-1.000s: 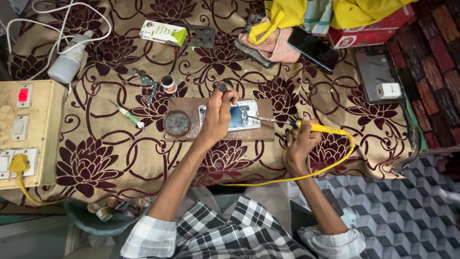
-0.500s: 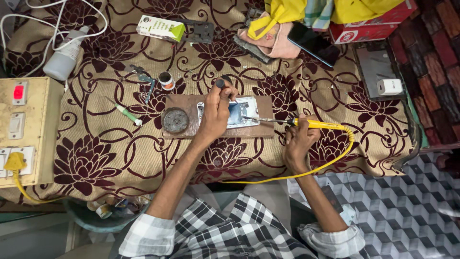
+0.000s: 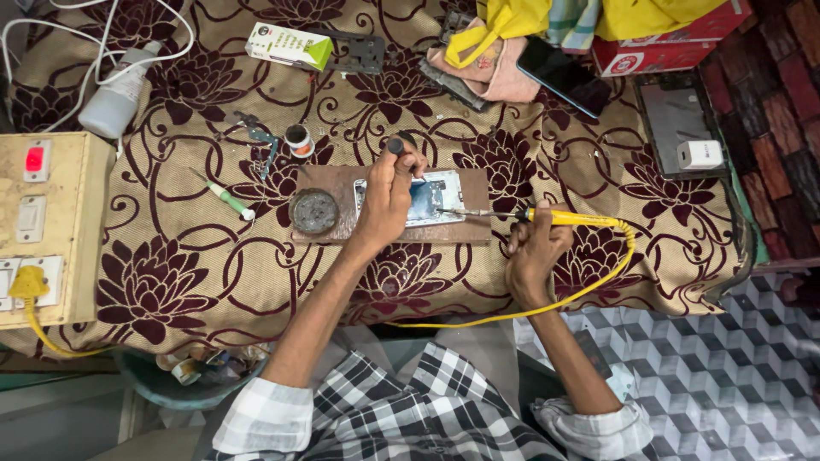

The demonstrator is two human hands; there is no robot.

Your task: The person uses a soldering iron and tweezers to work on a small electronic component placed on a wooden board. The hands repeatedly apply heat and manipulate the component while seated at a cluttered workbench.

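Note:
An opened phone (image 3: 431, 198) lies on a brown board (image 3: 465, 230) in the middle of the patterned tablecloth. My left hand (image 3: 386, 193) rests over the phone's left part and pinches a small dark tool whose tip sticks up above my fingers. My right hand (image 3: 534, 249) grips a yellow soldering iron (image 3: 564, 218) by its handle. The iron's metal tip points left and reaches the phone's right edge. A yellow cable (image 3: 589, 290) loops from the iron down toward the table's front edge.
A round metal dish (image 3: 313, 211) sits on the board's left end. A green-handled screwdriver (image 3: 224, 195), tweezers (image 3: 259, 138) and a small pot (image 3: 298, 139) lie to the left. A switchboard (image 3: 47, 226) stands at far left. A black phone (image 3: 562, 77), cloths and boxes lie behind.
Both hands stay in place at the phone. The view has shifted slightly, and the iron's tip remains at the phone's right edge.

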